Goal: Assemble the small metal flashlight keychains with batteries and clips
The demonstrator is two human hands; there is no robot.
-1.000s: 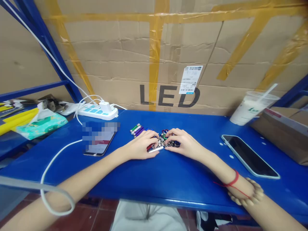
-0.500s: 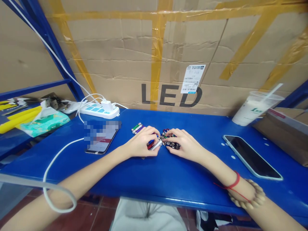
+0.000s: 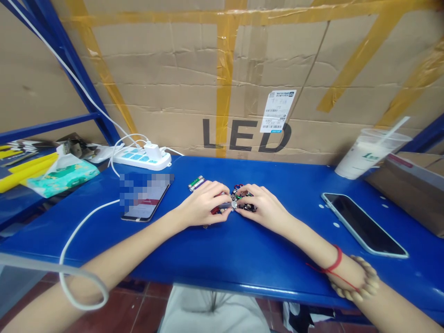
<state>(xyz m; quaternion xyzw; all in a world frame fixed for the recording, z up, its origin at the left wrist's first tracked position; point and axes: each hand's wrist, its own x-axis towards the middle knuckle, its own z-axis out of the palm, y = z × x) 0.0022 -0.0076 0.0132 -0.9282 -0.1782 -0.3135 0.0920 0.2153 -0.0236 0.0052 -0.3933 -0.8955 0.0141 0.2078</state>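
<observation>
Near the middle of the blue table, my left hand (image 3: 204, 203) pinches a small silver metal tube (image 3: 226, 205) between thumb and fingers. My right hand (image 3: 265, 206) meets it from the other side, its thumb and index finger closed on a small round silver cap (image 3: 234, 204) at the tube's end. Whether cap and tube are joined I cannot tell. A pile of small dark and shiny metal parts (image 3: 248, 207) lies under my right fingers, partly hidden. Red pieces (image 3: 215, 210) show beneath my left hand. Behind it lie several coloured metal tubes (image 3: 196, 183) side by side.
A phone (image 3: 149, 203) and a white power strip (image 3: 138, 158) with cables are on the left, beside a green tissue pack (image 3: 62, 175). Another phone (image 3: 364, 224), a drink cup (image 3: 367, 155) and a box (image 3: 412, 194) stand right. A large carton (image 3: 166, 92) backs the table.
My right fingertips have moved onto the end of the silver tube, where a round silver cap now shows between them. The tube has turned to lie more level.
</observation>
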